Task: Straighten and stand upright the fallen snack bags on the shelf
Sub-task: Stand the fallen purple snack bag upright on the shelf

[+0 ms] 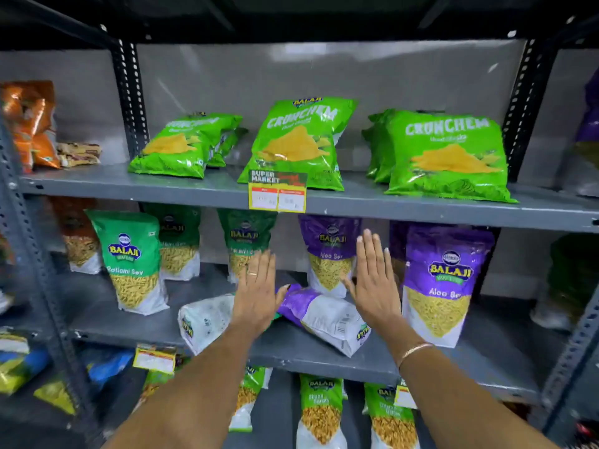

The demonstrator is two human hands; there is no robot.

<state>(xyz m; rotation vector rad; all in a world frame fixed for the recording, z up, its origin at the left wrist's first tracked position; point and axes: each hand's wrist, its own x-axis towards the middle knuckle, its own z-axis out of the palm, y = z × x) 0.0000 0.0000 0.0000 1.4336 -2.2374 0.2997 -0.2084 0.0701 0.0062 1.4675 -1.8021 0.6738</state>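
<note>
Two fallen snack bags are seen lying on the middle shelf (324, 354), near its front edge; the left hand (256, 296) is held flat with fingers extended and together, gripping nothing, just above and between the two bags; the right hand (372, 283) is likewise spread flat and empty, raised over the far end of the purple fallen bag (324, 315). That bag is laid on its back, its long axis running from upper left to lower right, the purple top end pointed toward the left hand. The white fallen bag (205, 322) is tipped over to the left of the left wrist, its base turned toward the camera; whether either hand touches a bag cannot be told. Upright purple and green bags are ranged behind.
</note>
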